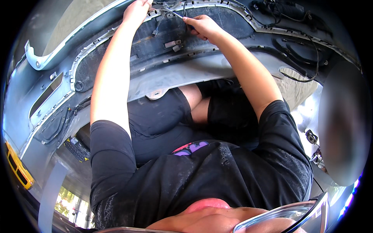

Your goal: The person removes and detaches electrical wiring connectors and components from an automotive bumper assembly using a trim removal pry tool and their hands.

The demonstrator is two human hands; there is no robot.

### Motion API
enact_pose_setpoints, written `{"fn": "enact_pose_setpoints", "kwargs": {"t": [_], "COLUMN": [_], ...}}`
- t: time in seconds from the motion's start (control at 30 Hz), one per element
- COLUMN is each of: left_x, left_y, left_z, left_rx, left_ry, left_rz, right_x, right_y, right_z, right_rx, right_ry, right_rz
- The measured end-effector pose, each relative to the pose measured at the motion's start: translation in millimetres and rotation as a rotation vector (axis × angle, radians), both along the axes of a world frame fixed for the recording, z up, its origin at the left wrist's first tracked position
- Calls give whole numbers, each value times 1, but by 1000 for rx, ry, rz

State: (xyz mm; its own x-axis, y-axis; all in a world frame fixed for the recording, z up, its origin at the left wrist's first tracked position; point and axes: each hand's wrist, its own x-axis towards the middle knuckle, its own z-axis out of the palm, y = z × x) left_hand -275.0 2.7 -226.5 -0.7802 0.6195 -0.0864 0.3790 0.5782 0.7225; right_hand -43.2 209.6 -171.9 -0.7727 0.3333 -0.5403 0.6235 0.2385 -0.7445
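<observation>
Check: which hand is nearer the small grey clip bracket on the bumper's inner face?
Right. The right hand sits just up-right of the clip bracket; the left hand is farther, up-left at the bumper edge.

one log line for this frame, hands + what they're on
left hand: on wiring at bumper edge | right hand: gripping screwdriver | tip near left hand

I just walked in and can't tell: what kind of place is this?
Probably a car repair or body shop. A grey car bumper cover lies inside-up, wiring runs along its edge, and the right hand works a slim tool there while the left hand steadies the rim.
</observation>
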Motion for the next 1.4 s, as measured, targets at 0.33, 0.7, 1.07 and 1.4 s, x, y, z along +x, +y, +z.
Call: {"fn": "enact_pose_setpoints", "kwargs": {"t": [0.33,0.7,1.07,1.4], "left_x": [8,19,41,2], "left_y": [-2,-4,12,16], "left_z": [48,43,35,0], "left_rx": [-55,25,-24,59], "left_ry": [-94,73,310,181], "left_rz": [-194,-101,87,67], "right_x": [16,-1,8,28], "right_y": [-14,-14,-2,-19], "right_z": [6,42,6,26], "right_rx": [886,865,454,376], "right_ry": [210,671,263,113], "right_rz": [113,-102,118,183]}}
